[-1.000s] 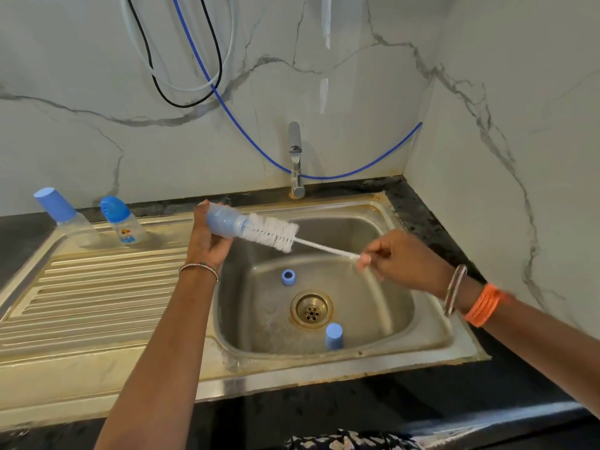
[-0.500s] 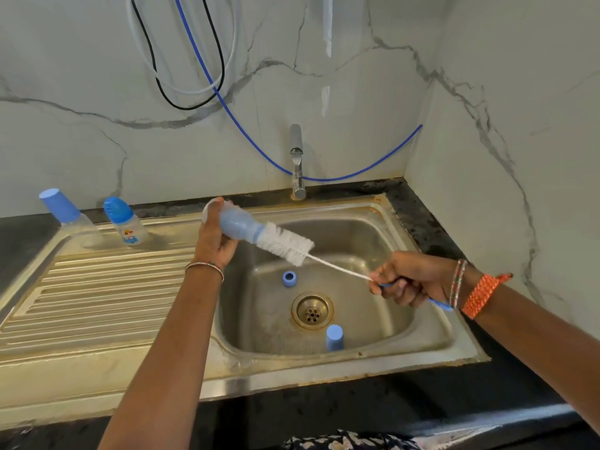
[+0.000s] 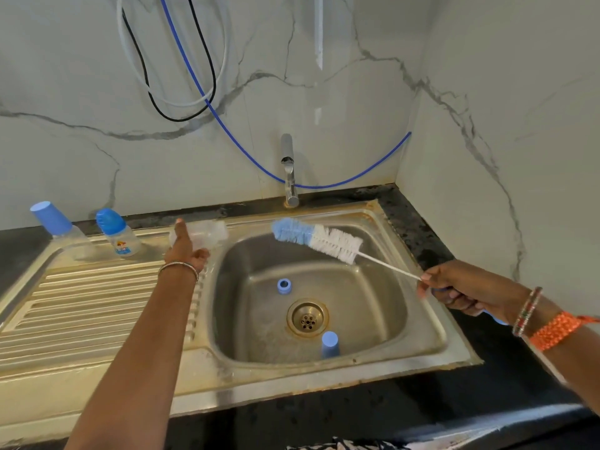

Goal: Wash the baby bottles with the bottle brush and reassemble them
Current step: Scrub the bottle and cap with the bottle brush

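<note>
Brush (image 3: pixel 318 239) now out of bottle (image 3: pixel 207 233) | well apart | each hand gripping one

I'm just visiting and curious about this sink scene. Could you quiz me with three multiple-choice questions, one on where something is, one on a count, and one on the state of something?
1. Where is the small blue ring?
A. In the sink basin, behind the drain
B. On the ribbed drainboard
C. On the dark counter

2. How many capped bottles stand at the back of the drainboard?
A. One
B. Two
C. Four

3. What is the state of the bottle brush?
A. Deep inside the bottle
B. Lying in the basin
C. Out of the bottle, held in the air

Answers:
1. A: the ring lies on the basin floor, just behind the drain.
2. B: one blue-capped bottle and a second stand there.
3. C: the right hand holds the handle, with the bristles clear of the clear bottle that the left hand holds.
</note>
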Available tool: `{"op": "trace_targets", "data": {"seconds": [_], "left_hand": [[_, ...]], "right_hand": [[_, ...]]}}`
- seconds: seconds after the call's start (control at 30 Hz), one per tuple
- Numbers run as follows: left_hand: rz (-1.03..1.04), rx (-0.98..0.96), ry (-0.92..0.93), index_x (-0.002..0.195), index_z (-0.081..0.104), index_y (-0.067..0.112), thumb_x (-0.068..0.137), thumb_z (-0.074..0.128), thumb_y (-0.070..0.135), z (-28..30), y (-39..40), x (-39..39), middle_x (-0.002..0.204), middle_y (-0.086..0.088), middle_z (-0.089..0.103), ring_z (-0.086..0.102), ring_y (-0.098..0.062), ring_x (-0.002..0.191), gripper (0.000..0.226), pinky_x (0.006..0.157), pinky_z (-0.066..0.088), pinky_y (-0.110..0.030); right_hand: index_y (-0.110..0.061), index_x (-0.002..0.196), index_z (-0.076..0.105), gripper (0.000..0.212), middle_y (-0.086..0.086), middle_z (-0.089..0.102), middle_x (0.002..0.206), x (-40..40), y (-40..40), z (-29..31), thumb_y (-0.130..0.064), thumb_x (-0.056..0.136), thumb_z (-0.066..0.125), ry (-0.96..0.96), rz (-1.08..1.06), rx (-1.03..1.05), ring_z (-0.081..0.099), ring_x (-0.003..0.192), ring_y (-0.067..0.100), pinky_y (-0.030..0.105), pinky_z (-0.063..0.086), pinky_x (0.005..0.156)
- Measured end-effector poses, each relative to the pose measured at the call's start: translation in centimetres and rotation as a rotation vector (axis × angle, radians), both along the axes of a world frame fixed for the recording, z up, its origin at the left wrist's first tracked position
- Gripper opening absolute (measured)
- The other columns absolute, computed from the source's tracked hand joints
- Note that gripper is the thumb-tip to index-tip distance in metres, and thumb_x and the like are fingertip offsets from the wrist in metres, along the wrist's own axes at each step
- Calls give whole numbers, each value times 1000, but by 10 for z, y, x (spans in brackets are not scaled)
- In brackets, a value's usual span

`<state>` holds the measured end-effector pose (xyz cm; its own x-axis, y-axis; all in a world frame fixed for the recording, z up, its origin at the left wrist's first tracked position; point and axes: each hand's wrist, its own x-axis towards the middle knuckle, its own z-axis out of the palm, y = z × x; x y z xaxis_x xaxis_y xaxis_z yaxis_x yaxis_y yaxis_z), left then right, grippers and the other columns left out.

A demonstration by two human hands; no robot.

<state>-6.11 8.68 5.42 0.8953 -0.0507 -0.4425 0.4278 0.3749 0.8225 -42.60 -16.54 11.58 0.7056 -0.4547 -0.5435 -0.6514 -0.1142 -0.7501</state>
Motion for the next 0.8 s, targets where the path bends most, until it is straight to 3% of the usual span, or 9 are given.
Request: {"op": "trace_targets", "data": {"seconds": [0.07, 0.13, 0.2, 0.3, 0.43, 0.53, 0.63, 0.7, 0.8], "left_hand": [[-123, -51, -27, 114, 50, 12, 85, 64, 49, 7, -10, -7, 117, -8, 51, 58, -17, 82, 49, 55, 54, -25], [-249, -81, -76, 101, 53, 9, 88, 64, 37, 10, -26, -23, 118, -14, 55, 62, -20, 87, 33, 55, 58, -28], [-336, -94, -153, 115, 53, 3, 89, 63, 29, 12, -40, -37, 128, -19, 54, 61, -27, 103, 38, 62, 59, -31], [-423, -77, -248, 131, 43, 3, 87, 66, 19, 18, -50, -53, 133, -17, 52, 58, -31, 113, 51, 69, 59, -33], [-395, -52, -382, 114, 40, 12, 86, 67, 9, 21, -48, -64, 123, -9, 52, 59, -29, 111, 39, 77, 57, -35], [-252, -34, -412, 107, 41, 17, 83, 70, 6, 21, -40, -64, 123, -11, 48, 57, -31, 112, 39, 79, 56, -38], [-55, -74, -329, 109, 36, 13, 84, 69, 7, 20, -30, -59, 115, -7, 45, 54, -31, 112, 42, 72, 56, -34], [-124, -63, -354, 109, 37, 12, 84, 69, 6, 17, -28, -65, 116, -8, 46, 55, -31, 111, 41, 68, 57, -32], [-274, 16, -437, 108, 38, 10, 82, 69, 4, 9, -36, -84, 118, -11, 48, 56, -29, 110, 41, 71, 59, -31]], "right_hand": [[-7, 99, 68, 28, -4, 36, 47, 11, 15, 1, -12, 100, 41, -163, 7, -103, 25, 33, 5, 16, 20, 32], [-14, 113, 65, 26, -10, 41, 48, 34, 37, 1, -8, 98, 44, -347, 39, -269, 37, 32, 1, 10, 28, 36], [-16, 125, 60, 33, -16, 42, 55, 65, 57, -1, -5, 97, 46, -463, 86, -464, 46, 40, -8, 6, 35, 45], [-19, 127, 61, 37, -21, 43, 66, 103, 70, -7, -6, 95, 46, -450, 122, -622, 48, 52, -6, 5, 35, 50], [-24, 126, 60, 38, 2, 61, 93, 128, 79, -5, -12, 94, 44, -376, 137, -720, 56, 74, 18, 26, 43, 64], [-28, 126, 60, 40, 3, 61, 94, 133, 85, -4, -13, 92, 44, -337, 188, -742, 60, 82, 25, 33, 48, 69], [-30, 131, 55, 43, 5, 62, 106, 123, 95, -15, -15, 93, 43, -336, 255, -731, 60, 93, 27, 36, 49, 80], [-28, 133, 53, 42, 6, 62, 108, 119, 97, -20, -16, 94, 42, -337, 247, -758, 60, 92, 27, 39, 51, 81], [-28, 131, 55, 42, 2, 62, 101, 133, 89, -19, -16, 94, 41, -297, 193, -736, 59, 86, 24, 32, 46, 71]]}}
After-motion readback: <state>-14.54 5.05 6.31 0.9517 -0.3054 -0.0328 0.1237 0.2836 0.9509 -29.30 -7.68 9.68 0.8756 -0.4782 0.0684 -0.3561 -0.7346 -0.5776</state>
